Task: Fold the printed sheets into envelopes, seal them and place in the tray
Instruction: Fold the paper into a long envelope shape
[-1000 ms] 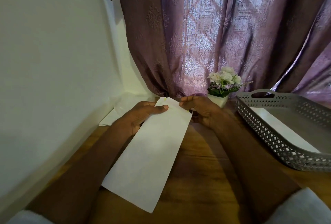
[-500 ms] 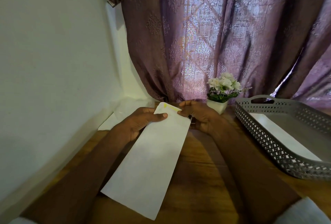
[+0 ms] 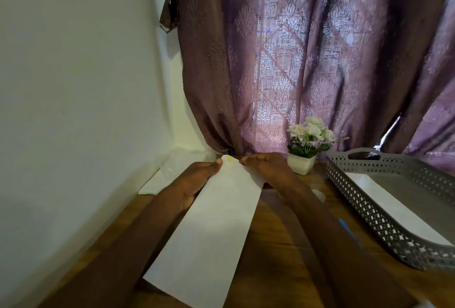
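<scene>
A long white envelope (image 3: 211,231) lies lengthwise above the wooden table, its far end raised toward the curtain, with a yellow mark near the far tip. My left hand (image 3: 194,182) grips its far left edge, thumb on top. My right hand (image 3: 266,170) pinches the far right corner. A grey perforated tray (image 3: 369,216) stands at the right with one white envelope (image 3: 394,207) lying inside it.
A small white pot of white flowers (image 3: 307,145) stands just right of my right hand. White sheets (image 3: 167,175) lie in the left corner by the wall. A blue pen-like object (image 3: 349,232) lies beside the tray. A purple curtain (image 3: 295,61) hangs behind.
My hands have slid to the envelope's far tip and closer together. The view has tilted upward a little.
</scene>
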`<state>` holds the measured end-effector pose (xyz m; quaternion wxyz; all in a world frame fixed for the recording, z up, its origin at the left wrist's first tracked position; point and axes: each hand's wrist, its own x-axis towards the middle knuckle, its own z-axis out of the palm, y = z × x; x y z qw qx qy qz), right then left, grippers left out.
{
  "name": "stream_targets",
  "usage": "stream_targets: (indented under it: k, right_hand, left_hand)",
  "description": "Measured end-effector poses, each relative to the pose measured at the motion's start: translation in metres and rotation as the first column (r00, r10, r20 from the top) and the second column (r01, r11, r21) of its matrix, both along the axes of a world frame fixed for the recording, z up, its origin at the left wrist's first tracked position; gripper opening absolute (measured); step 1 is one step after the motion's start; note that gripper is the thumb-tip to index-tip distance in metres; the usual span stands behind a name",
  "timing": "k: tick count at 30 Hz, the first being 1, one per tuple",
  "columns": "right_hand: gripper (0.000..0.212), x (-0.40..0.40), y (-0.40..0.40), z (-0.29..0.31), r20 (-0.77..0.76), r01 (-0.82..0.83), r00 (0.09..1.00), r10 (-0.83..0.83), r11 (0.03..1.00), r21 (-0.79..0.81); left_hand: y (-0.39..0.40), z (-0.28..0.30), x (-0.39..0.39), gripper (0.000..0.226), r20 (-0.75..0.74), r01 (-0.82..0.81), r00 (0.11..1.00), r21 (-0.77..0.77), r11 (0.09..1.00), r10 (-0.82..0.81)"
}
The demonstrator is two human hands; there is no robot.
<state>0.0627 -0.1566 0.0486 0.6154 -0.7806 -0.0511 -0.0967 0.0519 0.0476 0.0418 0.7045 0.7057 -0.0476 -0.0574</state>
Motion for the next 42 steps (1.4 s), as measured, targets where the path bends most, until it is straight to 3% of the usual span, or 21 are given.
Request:
stream_targets:
  k: [8, 13, 16, 23, 27, 40, 42]
  right_hand:
    - [0.038, -0.001, -0.001, 0.005, -0.03, -0.023, 0.999, 0.022, 0.999, -0.04]
    - [0.029, -0.001, -0.005, 0.003, -0.03, -0.079, 0.996, 0.078, 0.997, -0.026]
    - [0.035, -0.001, -0.013, 0.003, -0.097, -0.173, 0.981, 0.167, 0.984, -0.053]
    - [0.054, 0.009, -0.018, -0.002, -0.23, -0.139, 0.969, 0.094, 0.972, -0.187]
    - [0.028, 0.008, -0.013, 0.0, -0.242, -0.125, 0.967, 0.083, 0.978, -0.164]
    - [0.04, 0.008, -0.016, 0.001, -0.238, -0.112, 0.97, 0.056, 0.968, -0.226]
    - [0.04, 0.01, -0.018, 0.0, -0.249, -0.132, 0.966, 0.07, 0.961, -0.241]
  left_hand:
    - [-0.002, 0.001, -0.001, 0.036, 0.012, 0.006, 1.0, 0.052, 0.999, -0.007]
    - [-0.006, -0.002, -0.002, 0.039, 0.051, 0.035, 0.998, 0.125, 0.991, -0.042]
    - [-0.009, -0.003, -0.002, 0.033, 0.063, 0.059, 0.996, 0.135, 0.989, -0.068]
    - [-0.005, -0.007, 0.001, 0.036, 0.079, 0.048, 0.995, 0.169, 0.984, -0.062]
    - [-0.004, -0.007, 0.002, 0.035, 0.091, 0.044, 0.994, 0.185, 0.982, -0.062]
    - [-0.006, -0.01, 0.002, 0.048, 0.069, 0.008, 0.997, 0.208, 0.978, -0.023]
    - [-0.006, -0.009, 0.0, 0.06, 0.067, 0.013, 0.997, 0.212, 0.977, -0.028]
